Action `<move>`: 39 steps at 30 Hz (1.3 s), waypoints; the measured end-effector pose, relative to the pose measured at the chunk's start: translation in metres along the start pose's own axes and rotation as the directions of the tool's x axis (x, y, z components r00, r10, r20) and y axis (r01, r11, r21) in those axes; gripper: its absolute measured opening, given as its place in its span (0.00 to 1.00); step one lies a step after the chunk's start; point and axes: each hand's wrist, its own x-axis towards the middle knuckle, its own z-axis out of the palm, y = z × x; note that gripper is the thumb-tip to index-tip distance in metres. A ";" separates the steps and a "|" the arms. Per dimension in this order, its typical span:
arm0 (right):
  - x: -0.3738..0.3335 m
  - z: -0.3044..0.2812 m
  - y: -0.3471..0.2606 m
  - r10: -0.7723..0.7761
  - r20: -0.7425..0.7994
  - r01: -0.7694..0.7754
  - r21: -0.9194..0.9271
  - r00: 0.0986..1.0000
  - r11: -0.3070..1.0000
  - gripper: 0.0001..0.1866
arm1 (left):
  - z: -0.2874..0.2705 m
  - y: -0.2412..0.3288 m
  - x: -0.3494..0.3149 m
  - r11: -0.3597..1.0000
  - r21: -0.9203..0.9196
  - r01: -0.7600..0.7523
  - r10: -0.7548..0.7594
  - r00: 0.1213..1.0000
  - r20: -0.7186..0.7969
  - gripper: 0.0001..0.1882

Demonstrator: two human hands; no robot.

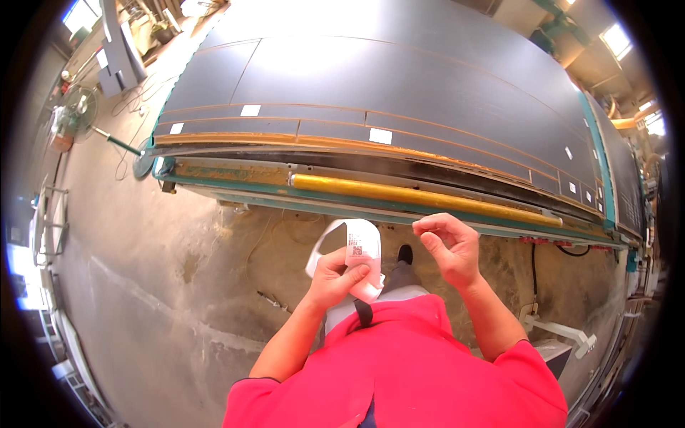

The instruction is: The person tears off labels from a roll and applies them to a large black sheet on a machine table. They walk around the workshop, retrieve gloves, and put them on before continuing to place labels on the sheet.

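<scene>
My left hand [334,278] grips a looped strip of white paper labels [362,246] in front of my body. Its thumb lies across the printed face, and the strip curls up and back over the fingers. To the right, my right hand [455,250] is raised near the machine's edge, fingers curled toward the thumb. Whatever those fingertips may hold is too small to make out. Beyond both hands lies a large dark grey panel [307,75], cut by thin brown lines into sections. Several white labels, one of them a wide label [380,135], are on its pieces.
A yellow roller bar [428,198] runs along the green machine frame [235,187] between me and the panel. At the left stands a fan [80,107] on the concrete floor [157,285]. A black hose [534,274] hangs at the right, above a pale bracket [567,333].
</scene>
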 end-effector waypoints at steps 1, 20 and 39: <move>0.005 -0.009 0.000 -0.067 0.010 0.067 -0.020 0.998 0.998 0.08 | 0.007 -0.003 0.007 1.000 0.004 -0.028 0.028 1.000 -0.005 0.10; 0.124 -0.196 0.054 -0.419 0.485 0.506 -0.058 0.768 0.861 0.21 | 0.182 -0.070 0.152 0.989 0.121 0.087 -0.058 0.973 -0.224 0.14; 0.202 -0.263 0.155 0.181 0.268 -0.275 0.369 0.946 0.888 0.04 | 0.209 -0.094 0.163 0.780 0.354 0.516 -0.311 0.810 -0.497 0.13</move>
